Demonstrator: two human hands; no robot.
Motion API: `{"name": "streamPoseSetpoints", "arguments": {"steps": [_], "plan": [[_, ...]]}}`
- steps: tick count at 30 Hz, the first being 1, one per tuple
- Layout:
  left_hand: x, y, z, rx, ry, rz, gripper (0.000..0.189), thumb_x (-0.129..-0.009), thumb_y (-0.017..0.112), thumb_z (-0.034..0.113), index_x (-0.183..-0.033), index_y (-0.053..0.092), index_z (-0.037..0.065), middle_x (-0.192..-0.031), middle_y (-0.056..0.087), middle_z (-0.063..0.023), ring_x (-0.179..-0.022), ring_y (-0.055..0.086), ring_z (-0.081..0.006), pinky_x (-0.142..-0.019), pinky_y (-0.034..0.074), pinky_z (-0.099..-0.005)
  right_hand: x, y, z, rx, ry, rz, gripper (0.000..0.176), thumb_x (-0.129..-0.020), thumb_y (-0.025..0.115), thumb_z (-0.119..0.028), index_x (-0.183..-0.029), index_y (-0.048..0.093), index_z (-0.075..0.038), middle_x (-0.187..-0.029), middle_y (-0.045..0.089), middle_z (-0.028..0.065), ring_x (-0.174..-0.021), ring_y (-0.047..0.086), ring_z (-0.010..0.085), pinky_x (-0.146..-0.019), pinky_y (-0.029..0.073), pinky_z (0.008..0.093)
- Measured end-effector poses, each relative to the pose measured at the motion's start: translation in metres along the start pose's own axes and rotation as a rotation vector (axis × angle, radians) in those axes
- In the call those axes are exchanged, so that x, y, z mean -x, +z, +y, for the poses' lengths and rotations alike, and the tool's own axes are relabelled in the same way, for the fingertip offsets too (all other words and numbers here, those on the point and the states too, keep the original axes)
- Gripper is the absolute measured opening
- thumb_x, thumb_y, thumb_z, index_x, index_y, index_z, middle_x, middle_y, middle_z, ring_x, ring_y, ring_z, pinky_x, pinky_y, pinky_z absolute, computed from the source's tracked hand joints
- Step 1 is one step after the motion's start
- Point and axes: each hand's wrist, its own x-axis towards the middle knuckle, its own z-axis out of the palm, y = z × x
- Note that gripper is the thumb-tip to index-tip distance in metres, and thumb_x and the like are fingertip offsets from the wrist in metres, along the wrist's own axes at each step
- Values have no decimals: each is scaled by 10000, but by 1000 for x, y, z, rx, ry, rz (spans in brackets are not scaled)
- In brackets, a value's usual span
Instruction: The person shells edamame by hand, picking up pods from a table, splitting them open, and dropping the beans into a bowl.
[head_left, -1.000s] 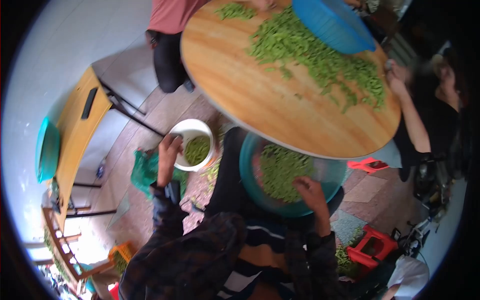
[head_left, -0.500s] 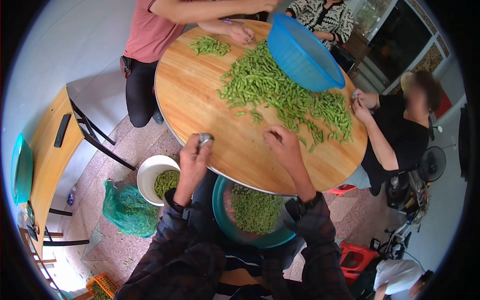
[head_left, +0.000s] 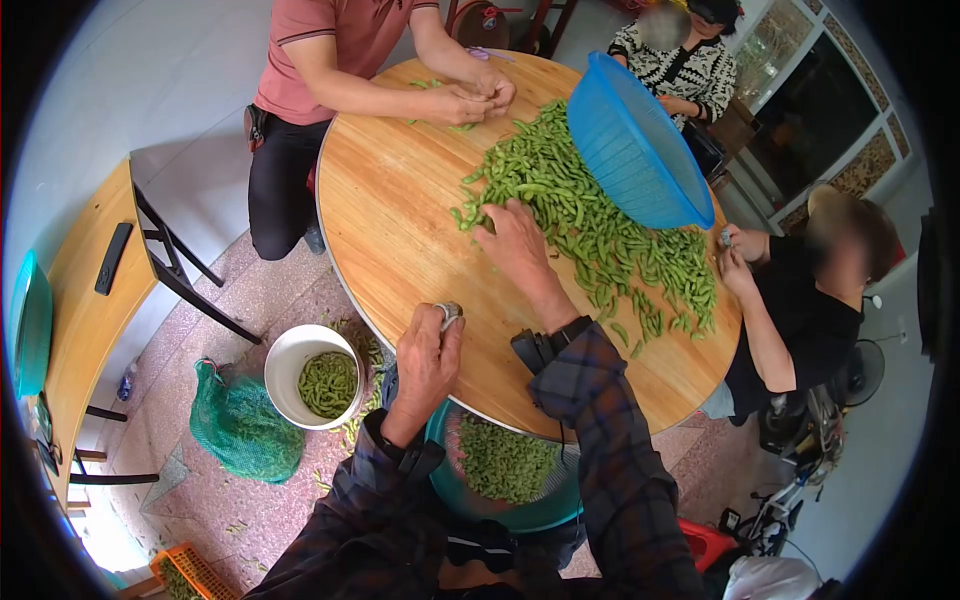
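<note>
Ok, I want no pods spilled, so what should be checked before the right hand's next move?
1. The right hand rests on the near edge of the green pod pile on the round wooden table: ok.
2. A pod pinched in its fingers: cannot tell.
3. The left hand is closed on the small silvery tool: ok.
4. The teal plastic basin sits below the table edge, with room: ok.
5. The tilted blue plastic basket is apart from the right hand: ok.

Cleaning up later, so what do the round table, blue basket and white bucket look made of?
Round table: wood, visible grain, light sheen, likely varnished.
Blue basket: plastic, fine perforated wall.
White bucket: probably plastic, smooth, plain rim.
</note>
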Motion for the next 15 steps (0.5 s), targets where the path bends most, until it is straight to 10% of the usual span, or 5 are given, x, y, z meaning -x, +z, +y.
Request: {"name": "streamPoseSetpoints", "arguments": {"steps": [15], "plan": [[1, -1, 4, 6, -19, -2, 129, -915, 662, 13, -1009, 577, -8, -905, 592, -193, -749, 625, -412, -621, 497, -452, -5, 17, 4, 156, -347, 157, 201, -899, 697, -204, -999, 703, -29, -993, 550, 133, -1006, 583, 312, -809, 537, 436]]}}
